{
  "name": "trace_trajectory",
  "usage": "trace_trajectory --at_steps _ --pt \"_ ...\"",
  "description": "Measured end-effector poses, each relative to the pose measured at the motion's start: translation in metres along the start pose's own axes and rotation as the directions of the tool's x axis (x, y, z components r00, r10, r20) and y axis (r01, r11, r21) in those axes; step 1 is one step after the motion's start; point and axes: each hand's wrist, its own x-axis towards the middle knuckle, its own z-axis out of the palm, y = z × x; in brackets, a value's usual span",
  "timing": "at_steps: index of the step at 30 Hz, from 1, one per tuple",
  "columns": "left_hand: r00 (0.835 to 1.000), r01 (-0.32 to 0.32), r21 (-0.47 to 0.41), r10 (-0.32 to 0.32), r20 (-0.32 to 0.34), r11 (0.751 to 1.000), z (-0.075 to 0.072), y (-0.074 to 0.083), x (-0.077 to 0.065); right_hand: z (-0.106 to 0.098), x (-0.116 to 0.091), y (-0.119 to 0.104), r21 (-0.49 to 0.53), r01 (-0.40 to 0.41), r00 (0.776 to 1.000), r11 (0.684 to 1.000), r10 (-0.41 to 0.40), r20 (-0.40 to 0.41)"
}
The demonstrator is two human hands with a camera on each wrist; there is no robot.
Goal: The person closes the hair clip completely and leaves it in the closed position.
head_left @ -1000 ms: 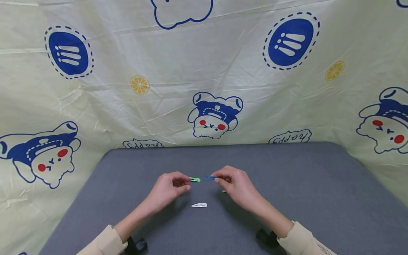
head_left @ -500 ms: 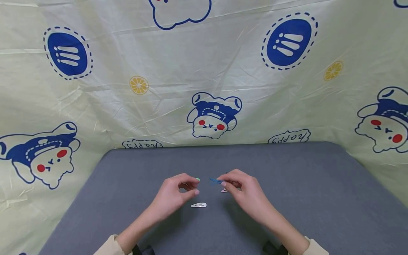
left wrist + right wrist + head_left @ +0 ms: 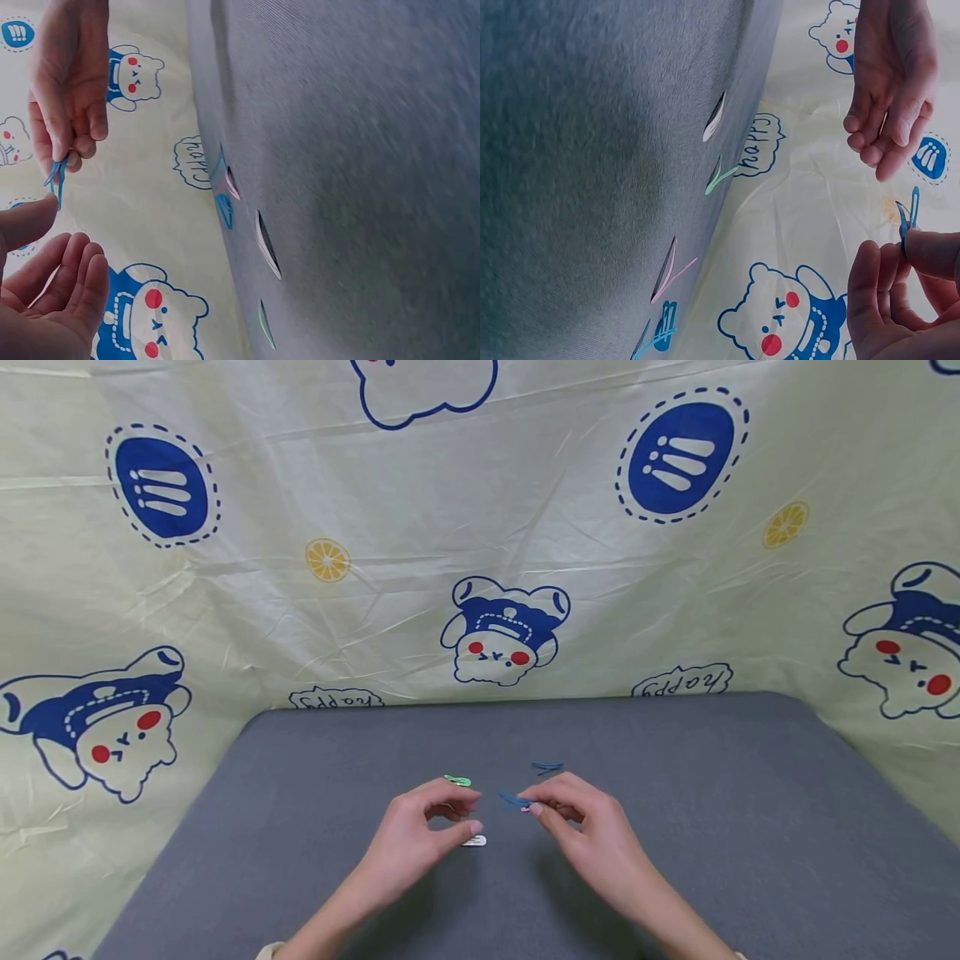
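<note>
My right hand (image 3: pixel 592 827) pinches a blue snap hair clip (image 3: pixel 913 208) between thumb and fingers. In the right wrist view its two arms stand apart in a V. Facing it, my left hand (image 3: pixel 412 831) holds nothing, its fingers slightly bent and thumb apart. In the head view a white snap clip (image 3: pixel 477 841) lies partly behind the left thumb. Beyond the left fingers is a green clip (image 3: pixel 457 780). A pink clip (image 3: pixel 666 276) is mostly covered by the right hand in the head view.
Another blue clip (image 3: pixel 547 767) lies farther back on the grey table (image 3: pixel 712 810). A pale printed cloth (image 3: pixel 360 635) hangs behind the table's far edge.
Both hands have shifted right and toward the person, the right one still pinching the blue clip. The back blue clip has come into view, and the left thumb now overlaps the white one.
</note>
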Motion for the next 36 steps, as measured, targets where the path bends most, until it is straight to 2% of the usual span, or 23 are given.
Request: trace_trajectory --at_steps 12,19,23,28,33,36 --pt "1.000 0.005 -0.015 -0.004 0.003 1.000 0.009 0.004 -0.007 0.002 -0.008 -0.005 0.017 -0.030 0.999 0.999 0.029 0.026" --pt "0.999 -0.032 0.012 0.032 0.010 0.999 0.011 0.006 -0.008 0.003 -0.010 -0.006 0.007 -0.040 0.998 0.999 0.040 0.049" --pt "0.999 -0.053 0.045 0.053 0.006 0.998 0.014 0.007 -0.010 0.005 -0.012 -0.006 0.009 -0.002 0.998 1.000 0.002 0.064" --pt "0.995 -0.097 0.062 0.099 -0.032 0.993 0.016 0.006 -0.013 0.007 -0.013 -0.005 0.025 0.041 0.996 0.999 -0.043 0.073" --pt "0.985 -0.153 0.064 0.158 -0.064 0.986 0.017 0.006 -0.014 0.008 -0.013 -0.004 0.053 0.011 0.996 0.999 -0.016 0.092" --pt "0.984 -0.165 0.063 0.169 -0.060 0.984 0.017 0.006 -0.014 0.008 -0.014 -0.003 0.073 0.007 0.994 0.997 -0.015 0.107"
